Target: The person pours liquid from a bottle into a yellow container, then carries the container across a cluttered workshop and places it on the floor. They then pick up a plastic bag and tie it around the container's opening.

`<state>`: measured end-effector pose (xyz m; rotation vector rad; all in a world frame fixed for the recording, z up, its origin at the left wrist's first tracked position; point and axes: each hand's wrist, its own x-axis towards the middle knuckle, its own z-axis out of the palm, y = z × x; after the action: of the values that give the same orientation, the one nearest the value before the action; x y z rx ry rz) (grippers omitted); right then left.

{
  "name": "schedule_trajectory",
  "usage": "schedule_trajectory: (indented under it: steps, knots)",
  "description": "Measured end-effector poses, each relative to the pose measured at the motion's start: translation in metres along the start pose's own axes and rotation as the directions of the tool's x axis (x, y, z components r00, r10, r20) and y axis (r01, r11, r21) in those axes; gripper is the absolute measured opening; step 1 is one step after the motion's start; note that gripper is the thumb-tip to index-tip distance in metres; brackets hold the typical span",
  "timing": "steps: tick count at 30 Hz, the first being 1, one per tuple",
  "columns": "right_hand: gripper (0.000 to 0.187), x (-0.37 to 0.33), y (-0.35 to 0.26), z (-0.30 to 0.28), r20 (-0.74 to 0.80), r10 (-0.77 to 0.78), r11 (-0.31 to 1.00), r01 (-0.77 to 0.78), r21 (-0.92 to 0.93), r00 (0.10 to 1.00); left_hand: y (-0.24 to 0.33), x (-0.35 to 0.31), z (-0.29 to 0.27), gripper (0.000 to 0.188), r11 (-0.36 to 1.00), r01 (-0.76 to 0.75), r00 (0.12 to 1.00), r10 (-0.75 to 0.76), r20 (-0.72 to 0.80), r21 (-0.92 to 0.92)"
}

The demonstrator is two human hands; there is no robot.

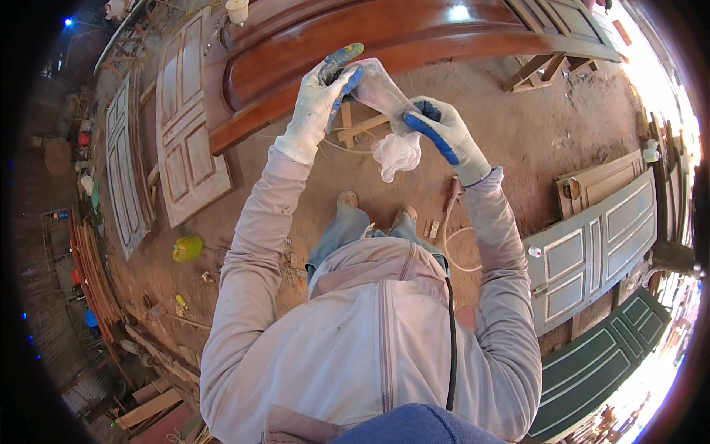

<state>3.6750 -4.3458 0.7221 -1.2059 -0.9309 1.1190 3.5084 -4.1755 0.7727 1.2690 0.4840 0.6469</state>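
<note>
A thin, see-through whitish mesh cloth (382, 87) is stretched between my two hands above the floor. My left hand (316, 103), in a white glove with stained blue-coated fingers, is closed on its upper left end, one finger pointing up and outward. In a matching glove, my right hand (449, 138) pinches the cloth lower down. Below that pinch the rest of the cloth hangs in a bunched, crumpled wad. Just beyond the hands lies a glossy red-brown panelled wooden door (310, 61). Whether the cloth is a bag or a flat piece, I cannot tell.
Pale panelled doors (194, 122) lean at the left. A grey door (595, 248) and a dark green door (603, 362) are at the right. On the dirt floor lie a yellow jug (188, 249) and a hose (451, 248). A wooden trestle (536, 72) supports doors at the back.
</note>
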Motion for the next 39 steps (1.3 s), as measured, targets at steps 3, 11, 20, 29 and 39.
schedule_trajectory:
  steps: [3, 11, 20, 29, 39]
  knots:
    - [0.023, -0.011, 0.016, 0.0, 0.006, 0.084, 0.996, -0.084, 0.039, 0.996, -0.024, -0.002, -0.008, 0.034, 0.995, 0.08, 0.995, -0.083, -0.048, -0.055]
    - [0.025, -0.066, 0.113, 0.047, -0.068, 0.346, 0.846, -0.343, -0.408, 0.936, -0.093, -0.034, -0.054, 0.039, 0.903, 0.271, 0.931, -0.334, -0.145, -0.333]
    - [0.015, -0.138, 0.246, 0.115, -0.076, 0.301, 0.462, -0.215, -0.861, 0.951, -0.164, -0.119, -0.152, 0.044, 0.516, 0.477, 0.771, -0.634, 0.058, -0.711]
    - [0.017, -0.162, 0.257, 0.127, -0.407, 0.151, 0.436, -0.43, -0.79, 0.901, -0.134, -0.12, -0.216, 0.039, 0.689, 0.483, 0.775, -0.624, -0.102, -0.54]
    - [0.019, -0.155, 0.232, 0.183, -0.236, 0.168, 0.58, -0.29, -0.762, 0.957, -0.222, -0.228, -0.163, 0.07, -0.073, 0.713, -0.069, -0.997, 0.034, -0.697]
